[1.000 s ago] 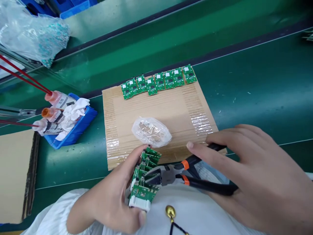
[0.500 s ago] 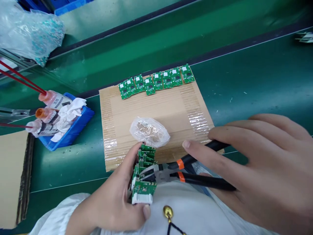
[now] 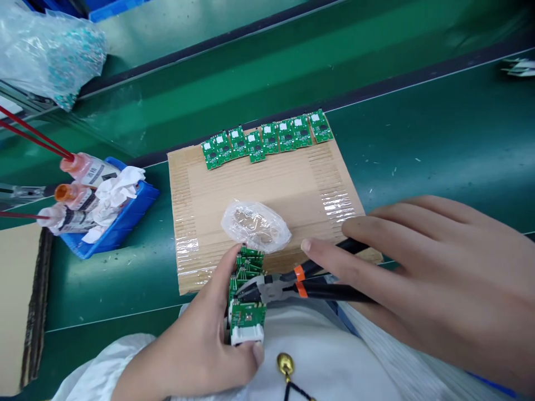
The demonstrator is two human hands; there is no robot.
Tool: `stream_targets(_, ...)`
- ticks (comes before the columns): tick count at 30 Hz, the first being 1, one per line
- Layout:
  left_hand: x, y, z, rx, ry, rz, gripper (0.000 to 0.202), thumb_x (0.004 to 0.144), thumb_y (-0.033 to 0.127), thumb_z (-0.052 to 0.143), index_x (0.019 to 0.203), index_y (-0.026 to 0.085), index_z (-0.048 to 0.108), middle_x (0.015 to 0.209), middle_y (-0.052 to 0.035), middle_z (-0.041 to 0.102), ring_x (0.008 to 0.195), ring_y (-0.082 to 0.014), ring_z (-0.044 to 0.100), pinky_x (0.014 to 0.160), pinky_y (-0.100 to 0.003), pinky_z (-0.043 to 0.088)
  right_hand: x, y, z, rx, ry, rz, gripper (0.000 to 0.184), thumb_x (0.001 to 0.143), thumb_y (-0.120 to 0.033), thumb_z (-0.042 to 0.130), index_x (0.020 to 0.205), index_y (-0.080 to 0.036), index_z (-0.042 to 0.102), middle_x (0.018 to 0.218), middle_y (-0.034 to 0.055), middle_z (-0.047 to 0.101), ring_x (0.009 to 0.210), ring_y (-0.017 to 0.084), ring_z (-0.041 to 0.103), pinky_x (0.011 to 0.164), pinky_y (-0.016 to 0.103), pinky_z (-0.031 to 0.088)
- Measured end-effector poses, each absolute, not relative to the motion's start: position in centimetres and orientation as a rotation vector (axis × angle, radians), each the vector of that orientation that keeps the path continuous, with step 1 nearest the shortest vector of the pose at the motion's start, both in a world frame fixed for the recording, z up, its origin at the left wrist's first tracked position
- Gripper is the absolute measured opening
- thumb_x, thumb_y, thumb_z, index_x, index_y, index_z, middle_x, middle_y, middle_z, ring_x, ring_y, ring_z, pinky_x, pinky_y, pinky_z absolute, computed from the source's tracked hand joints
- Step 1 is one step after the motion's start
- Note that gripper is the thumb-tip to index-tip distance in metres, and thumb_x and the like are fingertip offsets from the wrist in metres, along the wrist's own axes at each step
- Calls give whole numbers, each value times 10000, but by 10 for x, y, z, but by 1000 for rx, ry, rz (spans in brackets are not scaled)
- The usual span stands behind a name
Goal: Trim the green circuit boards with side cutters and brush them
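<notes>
My left hand (image 3: pixel 196 334) is closed around a stack of green circuit boards (image 3: pixel 249 316), low in the view. A white connector (image 3: pixel 247 334) shows on the end nearest me, and thin pins stick out along the stack. My right hand (image 3: pixel 418 273) grips cutting pliers (image 3: pixel 271 291) with black handles and orange bands; its index finger stretches along above the upper handle. The jaws sit among the pins of the boards, slightly apart. Just beyond the stack lies a clear plastic bag (image 3: pixel 256 225) on a cardboard sheet (image 3: pixel 271 184).
Several loose circuit boards (image 3: pixel 270 138) form a row along the cardboard's far edge. At left, a blue bin (image 3: pixel 125 225) holds bottles (image 3: pixel 75 200) and crumpled white tissue (image 3: pixel 119 192). A plastic bag of small turquoise parts (image 3: pixel 75 61) lies back left; more cardboard (image 3: pixel 19 301) is at far left.
The pliers and my right hand have moved left and slightly up, and the handles are closer together. My left hand keeps its hold on the boards, which have shifted only slightly.
</notes>
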State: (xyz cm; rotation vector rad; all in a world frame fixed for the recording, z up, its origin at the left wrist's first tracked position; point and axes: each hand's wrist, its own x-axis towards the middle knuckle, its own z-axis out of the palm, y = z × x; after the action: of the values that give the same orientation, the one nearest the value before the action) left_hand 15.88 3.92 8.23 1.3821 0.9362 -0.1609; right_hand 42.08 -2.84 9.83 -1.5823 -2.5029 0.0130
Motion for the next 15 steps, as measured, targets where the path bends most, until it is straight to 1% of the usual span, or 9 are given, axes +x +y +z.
stream_targets(3, 160, 38, 85, 1370, 975, -195, 1075, 717, 379, 652, 1494, 195, -68, 1578, -110, 139, 1448, -329, 46, 1170, -468, 24, 420, -27, 97, -1586, -2480, 61, 307, 873, -264, 421, 1138, -275, 575, 870, 61, 631, 733, 271, 544, 649, 395, 334)
stream_targets(5, 161, 38, 87, 1358, 1003, -225, 1093, 702, 366, 660, 1491, 195, -77, 1573, -111, 160, 1449, -323, 37, 1173, -461, 40, 419, -26, 96, -1588, -2487, 60, 311, 875, -260, 411, 1135, -272, 581, 858, 63, 636, 729, 273, 547, 646, 399, 344)
stream_targets(8, 165, 40, 90, 1336, 1011, -257, 1097, 683, 308, 665, 1485, 202, -76, 1562, -111, 198, 1450, -312, 40, 1173, -439, 105, 419, -25, 94, -1608, -2505, 67, 320, 872, -243, 398, 1118, -255, 603, 833, 74, 641, 712, 276, 558, 628, 407, 363)
stream_targets(12, 175, 44, 96, 1302, 1006, -253, 1055, 686, 260, 653, 1479, 202, -40, 1523, -120, 292, 1445, -322, 65, 1155, -434, 200, 418, -24, 92, -1570, -2508, 114, 324, 836, -235, 446, 1108, -227, 622, 824, 82, 646, 712, 282, 585, 626, 420, 398)
stream_targets(15, 183, 48, 100, 1263, 999, -277, 1006, 677, 179, 642, 1470, 237, 25, 1467, -105, 391, 1421, -337, 174, 1114, -444, 293, 418, -26, 90, -1575, -2476, 152, 321, 815, -229, 477, 1110, -215, 603, 824, 74, 651, 704, 274, 603, 598, 418, 428)
